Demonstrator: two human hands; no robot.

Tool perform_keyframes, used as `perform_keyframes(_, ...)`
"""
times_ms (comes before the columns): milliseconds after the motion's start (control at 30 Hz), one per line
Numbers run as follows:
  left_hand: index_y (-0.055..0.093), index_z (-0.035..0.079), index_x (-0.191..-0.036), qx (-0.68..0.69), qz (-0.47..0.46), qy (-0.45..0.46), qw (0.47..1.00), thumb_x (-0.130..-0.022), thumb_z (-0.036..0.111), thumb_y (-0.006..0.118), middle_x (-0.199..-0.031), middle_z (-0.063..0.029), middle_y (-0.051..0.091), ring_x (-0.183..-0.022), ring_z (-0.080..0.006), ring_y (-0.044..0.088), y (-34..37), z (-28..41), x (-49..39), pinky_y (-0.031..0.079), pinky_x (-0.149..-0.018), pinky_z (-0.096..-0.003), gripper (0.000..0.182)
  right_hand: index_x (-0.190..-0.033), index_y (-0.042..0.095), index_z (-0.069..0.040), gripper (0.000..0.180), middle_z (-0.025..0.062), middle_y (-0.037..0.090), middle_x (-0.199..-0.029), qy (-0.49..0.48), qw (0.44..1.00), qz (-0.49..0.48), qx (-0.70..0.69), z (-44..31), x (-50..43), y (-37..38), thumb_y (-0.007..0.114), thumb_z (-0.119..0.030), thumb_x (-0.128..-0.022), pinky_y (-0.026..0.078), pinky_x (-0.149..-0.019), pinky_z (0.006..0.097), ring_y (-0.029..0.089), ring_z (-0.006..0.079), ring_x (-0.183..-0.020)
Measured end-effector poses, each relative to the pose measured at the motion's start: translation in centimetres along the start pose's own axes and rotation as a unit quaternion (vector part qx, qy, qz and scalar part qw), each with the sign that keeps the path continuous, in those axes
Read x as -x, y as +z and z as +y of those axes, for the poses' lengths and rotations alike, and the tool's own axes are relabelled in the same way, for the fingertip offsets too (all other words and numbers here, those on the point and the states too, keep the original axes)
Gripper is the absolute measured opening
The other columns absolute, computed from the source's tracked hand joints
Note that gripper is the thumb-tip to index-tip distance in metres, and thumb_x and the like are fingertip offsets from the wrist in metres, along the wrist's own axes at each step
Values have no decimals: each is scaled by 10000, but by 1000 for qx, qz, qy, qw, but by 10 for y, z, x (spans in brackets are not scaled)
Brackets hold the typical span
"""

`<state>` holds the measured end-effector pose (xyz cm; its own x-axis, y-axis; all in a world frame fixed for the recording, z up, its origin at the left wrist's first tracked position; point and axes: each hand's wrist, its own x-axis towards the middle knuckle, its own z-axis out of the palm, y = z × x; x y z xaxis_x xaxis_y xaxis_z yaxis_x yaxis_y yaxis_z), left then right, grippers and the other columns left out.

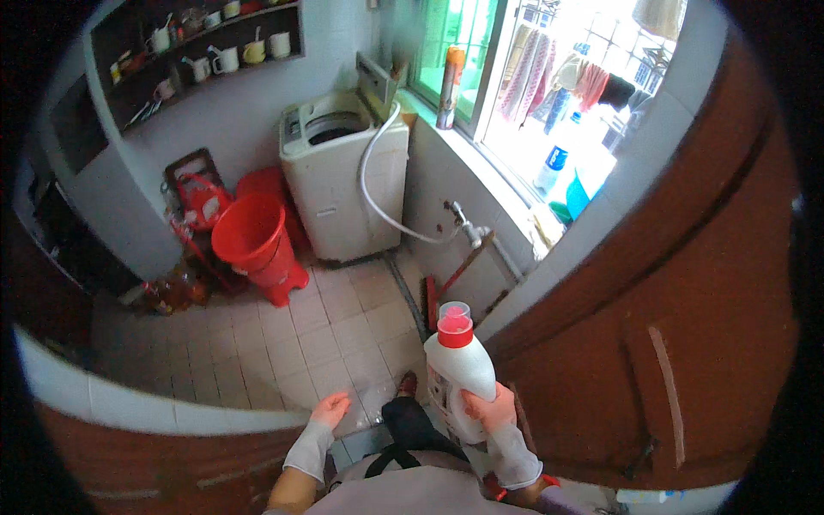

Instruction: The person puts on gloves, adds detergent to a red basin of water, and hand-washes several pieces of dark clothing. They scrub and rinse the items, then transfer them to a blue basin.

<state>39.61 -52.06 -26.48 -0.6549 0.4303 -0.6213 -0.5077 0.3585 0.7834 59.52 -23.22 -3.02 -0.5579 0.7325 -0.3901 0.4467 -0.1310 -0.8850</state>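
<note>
My right hand (492,409), in a glove with a pale cuff, grips the handle of a white plastic detergent bottle (465,367). The bottle stands nearly upright and has a red collar under a clear measuring cap. My left hand (331,409), also gloved, is held low on the left with its fingers curled. A shiny, see-through patch (372,400) shows beside it; I cannot tell whether it is plastic in that hand or something on the floor. Ahead, a white top-loading washing machine (347,193) stands with its lid raised and its tub exposed.
Brown wooden doors (592,386) flank the doorway. Red plastic buckets (251,232) stand left of the washer on the tiled floor (328,322). A grey hose (367,174) runs to the wall tap (473,232). A spray can (450,90) sits on the sill. Mugs fill the wall shelf (193,90).
</note>
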Motion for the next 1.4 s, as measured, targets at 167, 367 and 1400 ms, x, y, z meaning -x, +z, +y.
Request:
perform_keyframes(167, 689, 101, -1135, -293, 127, -144, 936, -847, 462, 627, -1090, -86, 709, -966, -223, 674, -62, 7, -70, 519, -873, -354, 466, -984, 696, -4, 264, 19, 661, -716, -99, 993, 12, -64, -69, -93, 2, 754, -158, -778, 477, -565, 268, 597, 93, -615)
perform_keyframes(367, 680, 114, -1162, -269, 71, -191, 941, -823, 496, 603, -1051, -84, 714, -949, -242, 677, -134, -3, -77, 522, -853, -361, 517, -917, 660, -9, 209, 32, 636, -655, -193, 956, 118, -188, -165, -224, 9, 755, -129, -775, 430, -464, 246, 571, 104, -517)
perform_keyframes(1400, 596, 91, -1180, -395, -83, -142, 904, -967, 212, 574, -992, -83, 666, -870, -184, 618, -86, 345, -378, 509, -767, -330, 246, -1140, 642, 20, 471, 159, 715, -986, -311, 861, 394, -82, -311, -747, -85, 749, -229, -756, 523, -826, 349, 686, 242, -938)
